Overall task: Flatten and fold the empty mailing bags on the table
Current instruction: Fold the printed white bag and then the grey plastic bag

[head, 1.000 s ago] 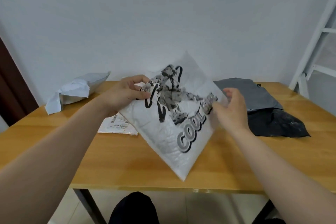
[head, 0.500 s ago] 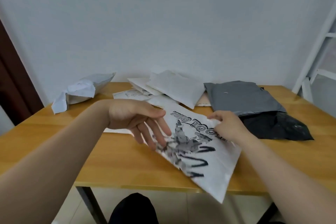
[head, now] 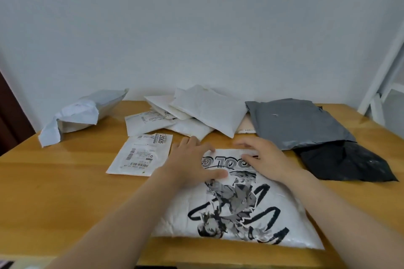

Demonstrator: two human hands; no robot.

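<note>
Far left, back of the wooden table [head: 54, 192]: crumpled grey-white bag [head: 80, 116], open end facing the camera. Next right, a flat white mailer with shipping labels [head: 141, 155], lying alone on the wood. Behind it against the wall, a loose pile of white mailers [head: 196, 111], overlapping. Centre front: white printed bag [head: 236, 209], cartoon figure and "COOL" lettering upside down to the camera, lying flat, near edge at the table's front edge. Left hand [head: 192, 164] palm down on the bag's far left corner, fingers spread and straight. Right hand [head: 266, 159] palm down on the far right part, fingers relaxed, pressing. Hands near, not touching. Right: flat grey bag [head: 295, 122] overlapping a black bag [head: 347, 164].
</note>
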